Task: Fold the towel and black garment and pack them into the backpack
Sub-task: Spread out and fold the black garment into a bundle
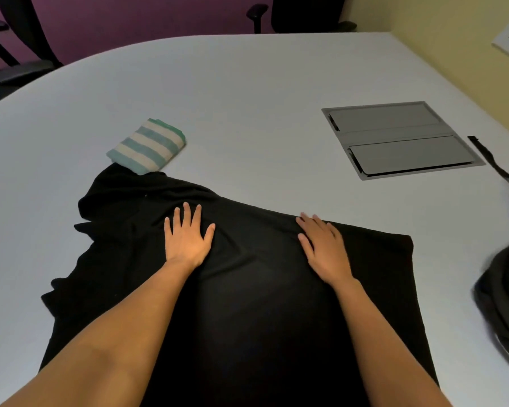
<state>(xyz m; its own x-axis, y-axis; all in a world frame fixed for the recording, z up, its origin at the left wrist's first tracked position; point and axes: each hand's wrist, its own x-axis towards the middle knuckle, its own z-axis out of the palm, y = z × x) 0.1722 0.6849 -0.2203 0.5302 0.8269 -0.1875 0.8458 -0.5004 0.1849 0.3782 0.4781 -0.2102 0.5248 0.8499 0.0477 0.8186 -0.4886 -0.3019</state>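
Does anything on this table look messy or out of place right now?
The black garment is bunched and wrinkled along its left side, where its far corner meets the folded striped towel; its right edge lies straight. Nothing looks spilled or damaged.

The garment (247, 289) lies on the counter (247, 98) right before you, your left hand (187, 240) and right hand (325, 248) flat on it. The towel (147, 146) sits behind its left end, touching it. The hatch (400, 139) lies behind to your right, the backpack (506, 274) far right.
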